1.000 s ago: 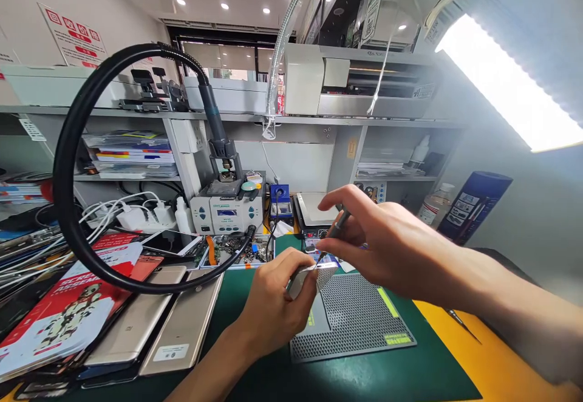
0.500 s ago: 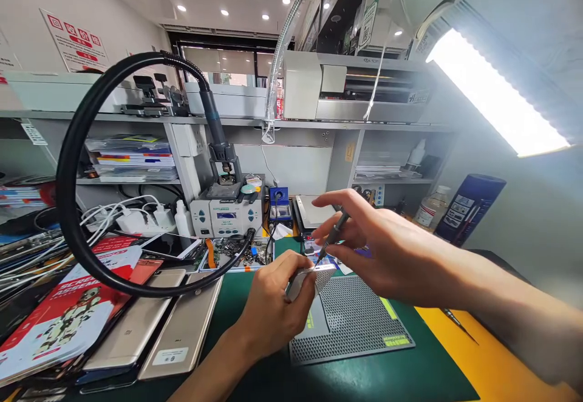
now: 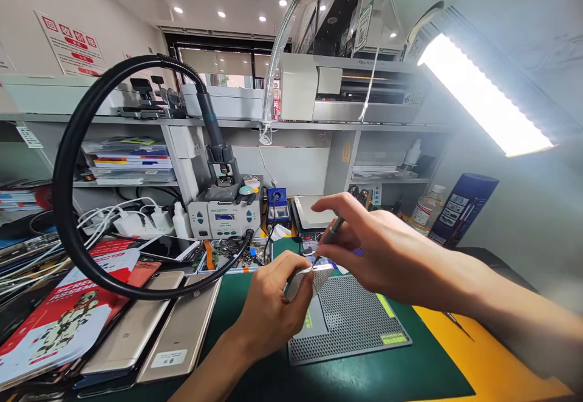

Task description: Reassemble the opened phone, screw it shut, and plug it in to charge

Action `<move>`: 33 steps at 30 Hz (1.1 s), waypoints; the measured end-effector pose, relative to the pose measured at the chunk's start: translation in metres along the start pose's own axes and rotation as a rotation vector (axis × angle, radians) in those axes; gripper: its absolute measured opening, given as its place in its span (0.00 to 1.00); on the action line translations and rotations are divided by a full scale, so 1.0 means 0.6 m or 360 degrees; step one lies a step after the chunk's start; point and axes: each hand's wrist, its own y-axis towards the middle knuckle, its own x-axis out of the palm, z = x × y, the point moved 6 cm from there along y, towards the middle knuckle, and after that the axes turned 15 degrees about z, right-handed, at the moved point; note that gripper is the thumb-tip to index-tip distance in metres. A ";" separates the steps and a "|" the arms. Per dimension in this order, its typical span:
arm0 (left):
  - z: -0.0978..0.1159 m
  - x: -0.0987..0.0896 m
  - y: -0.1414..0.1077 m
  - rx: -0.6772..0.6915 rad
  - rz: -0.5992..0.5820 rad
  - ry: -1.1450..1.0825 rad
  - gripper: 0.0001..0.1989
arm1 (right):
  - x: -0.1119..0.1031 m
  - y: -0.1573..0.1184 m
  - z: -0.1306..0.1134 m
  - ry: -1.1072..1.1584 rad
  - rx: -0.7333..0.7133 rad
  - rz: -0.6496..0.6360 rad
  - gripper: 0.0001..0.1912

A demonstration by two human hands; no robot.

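My left hand (image 3: 280, 299) is closed around a thin, silver-white phone (image 3: 323, 268), tilted with a narrow edge facing up. Most of its body is hidden by my fingers. In my right hand (image 3: 368, 250), a slim grey screwdriver (image 3: 336, 226) is gripped by thumb and fingers, with the index finger raised over its top end. Its tip points down and meets the phone's upper edge near my left fingertips; whether it sits in a screw is too small to tell. Below both hands lies a grey perforated work mat (image 3: 355, 317).
A green desk mat (image 3: 364, 378) covers the bench. Gold phones (image 3: 182, 329) and a red-white booklet (image 3: 86, 305) lie left. A hot-air station (image 3: 225, 217) with a looping black hose (image 3: 64, 195) stands behind. A parts tray (image 3: 259, 253) is nearby; tweezers (image 3: 458, 324) lie right.
My right fingers have closed lower around the screwdriver, which stands slightly turned. My left hand and the phone stay nearly in place; the whole view has shifted a little.
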 end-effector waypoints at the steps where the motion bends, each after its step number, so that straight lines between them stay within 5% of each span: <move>1: 0.000 0.000 -0.001 0.0000 -0.0002 0.0004 0.05 | -0.001 0.000 0.000 -0.0010 0.0012 0.0004 0.24; 5: -0.001 -0.002 -0.001 -0.0005 0.0007 0.0021 0.05 | -0.004 0.001 -0.010 0.0084 -0.0028 -0.0052 0.30; 12: -0.001 0.000 0.001 0.0015 0.0006 0.0020 0.05 | -0.001 0.001 0.005 -0.0020 0.0011 0.0069 0.26; 33: 0.003 -0.001 0.002 0.0012 0.0024 -0.0003 0.05 | -0.002 -0.008 -0.013 0.0163 -0.0006 -0.0073 0.27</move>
